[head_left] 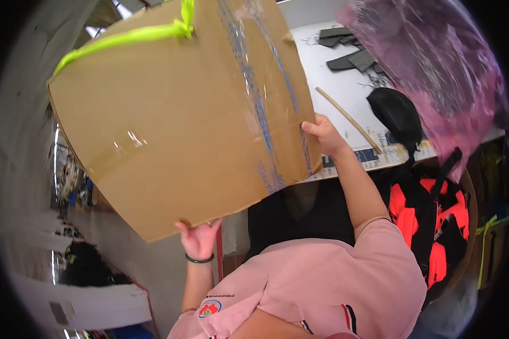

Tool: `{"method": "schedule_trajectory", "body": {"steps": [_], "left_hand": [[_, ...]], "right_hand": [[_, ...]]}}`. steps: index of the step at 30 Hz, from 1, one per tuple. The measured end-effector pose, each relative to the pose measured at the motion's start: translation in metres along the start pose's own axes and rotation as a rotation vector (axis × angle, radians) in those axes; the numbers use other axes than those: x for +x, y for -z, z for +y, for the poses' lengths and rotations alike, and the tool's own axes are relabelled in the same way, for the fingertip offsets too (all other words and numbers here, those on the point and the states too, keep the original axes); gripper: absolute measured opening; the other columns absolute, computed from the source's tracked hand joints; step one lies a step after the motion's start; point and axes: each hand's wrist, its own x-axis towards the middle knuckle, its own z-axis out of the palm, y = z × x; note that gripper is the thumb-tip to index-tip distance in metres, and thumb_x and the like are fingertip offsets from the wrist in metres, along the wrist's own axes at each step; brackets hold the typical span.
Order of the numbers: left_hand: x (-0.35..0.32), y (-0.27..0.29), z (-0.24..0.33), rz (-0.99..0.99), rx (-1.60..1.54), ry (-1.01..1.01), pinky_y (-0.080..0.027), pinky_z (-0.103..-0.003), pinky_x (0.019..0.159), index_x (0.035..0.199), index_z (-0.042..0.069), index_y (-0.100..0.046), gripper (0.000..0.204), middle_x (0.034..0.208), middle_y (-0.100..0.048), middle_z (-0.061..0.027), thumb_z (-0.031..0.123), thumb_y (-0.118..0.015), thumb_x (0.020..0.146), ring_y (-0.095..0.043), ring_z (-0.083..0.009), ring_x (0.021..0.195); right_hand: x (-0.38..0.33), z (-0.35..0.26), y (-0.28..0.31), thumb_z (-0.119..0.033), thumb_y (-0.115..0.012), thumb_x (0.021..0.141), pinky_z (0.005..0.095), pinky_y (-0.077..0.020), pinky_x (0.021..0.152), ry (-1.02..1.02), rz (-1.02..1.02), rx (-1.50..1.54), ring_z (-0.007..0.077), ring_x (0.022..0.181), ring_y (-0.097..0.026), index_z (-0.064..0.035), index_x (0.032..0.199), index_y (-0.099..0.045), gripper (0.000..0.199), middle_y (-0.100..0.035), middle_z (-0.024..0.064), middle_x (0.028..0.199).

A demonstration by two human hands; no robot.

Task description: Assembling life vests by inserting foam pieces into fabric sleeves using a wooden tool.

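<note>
A large brown cardboard box (169, 124) is held up at a tilt in front of me, with one broad face showing. Strips of clear tape with blue print run down its right part, and a neon yellow strap (124, 35) is tied across its top. My right hand (325, 137) grips the right edge, thumb on the face and the other fingers largely hidden behind. At the lower edge, my left hand (199, 238) supports the cardboard, thumb and fingertips against it. A dark bracelet (199, 260) circles the left wrist.
To the right, a white table (336, 104) bears dark fabric pieces (350, 56), a wooden stick (349, 120), a black pouch (397, 116) and pink plastic wrapping (435, 68). Orange and black vests (430, 226) lie in a container below. Another white table (96, 305) stands at lower left.
</note>
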Motion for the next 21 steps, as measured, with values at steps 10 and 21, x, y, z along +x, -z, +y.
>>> {"method": "schedule_trajectory", "body": {"steps": [10, 21], "left_hand": [[0.048, 0.031, -0.018, -0.058, 0.173, 0.021, -0.031, -0.052, 0.101, 0.135, 0.017, -0.036, 0.065, 0.139, -0.037, -0.0032, 0.049, -0.057, 0.082, -0.035, -0.0259, 0.127], [0.077, -0.019, 0.047, -0.202, -0.023, -0.076, -0.023, -0.054, 0.105, 0.138, 0.020, -0.032, 0.064, 0.145, -0.028, -0.0049, 0.053, -0.047, 0.086, -0.030, -0.0281, 0.130]], "right_hand": [[-0.061, 0.043, 0.059, -0.018, -0.061, 0.086, 0.0342, -0.0386, 0.096, -0.004, 0.288, 0.035, 0.0162, 0.109, -0.051, -0.0033, 0.120, -0.051, 0.038, -0.056, 0.0043, 0.118], [-0.062, 0.050, 0.058, -0.015, -0.055, 0.089, 0.0342, -0.0386, 0.095, 0.191, 0.471, 0.165, 0.0171, 0.108, -0.052, -0.0033, 0.119, -0.051, 0.032, -0.057, 0.0052, 0.116]]}}
